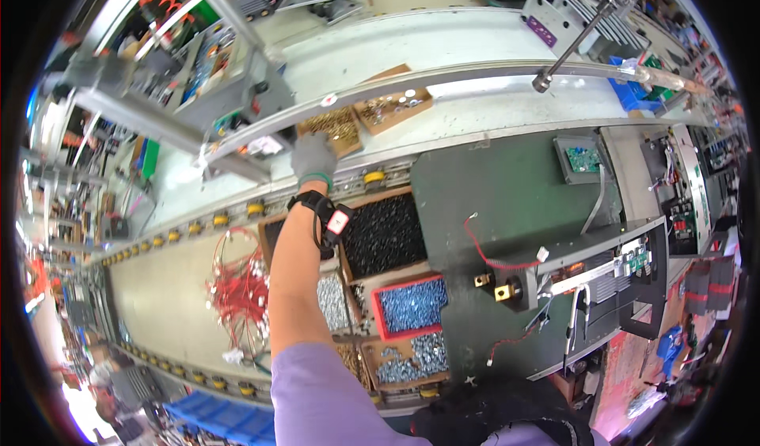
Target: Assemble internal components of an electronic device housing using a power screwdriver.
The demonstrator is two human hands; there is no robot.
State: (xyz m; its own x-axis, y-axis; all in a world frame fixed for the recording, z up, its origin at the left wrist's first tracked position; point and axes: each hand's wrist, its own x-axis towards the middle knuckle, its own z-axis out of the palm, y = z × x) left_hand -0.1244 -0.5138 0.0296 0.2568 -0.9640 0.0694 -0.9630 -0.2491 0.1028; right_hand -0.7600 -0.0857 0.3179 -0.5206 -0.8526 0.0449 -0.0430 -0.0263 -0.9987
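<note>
Gloved left hand (314,159) at a carton tray (351,150) of small brass-coloured parts (338,123)

The fingers, in a grey glove, point downward at the tray's near left corner. Their tips are hidden, so how wide they are spread, and whether they grip a part, cannot be told. The hand lies at ten o'clock in the view; the brass-coloured parts are just beyond it, at eleven. The right hand is not in view.

A second carton (392,110) of small pieces sits at twelve o'clock. Near the centre, beside the forearm, is a mass of black parts (384,236). A red tray (378,313) of bluish metal pieces lies between five and six. At eight, red wires (237,292) lie heaped.

On the right, a green mat (483,185) bears a circuit board (582,159) between two and three, and an open metal frame (602,276) towards four, near a loose red lead (507,265).

The pick seems only partway: no part shows lifted clear of the tray, and the frame looks unfinished, its inside exposed.
</note>
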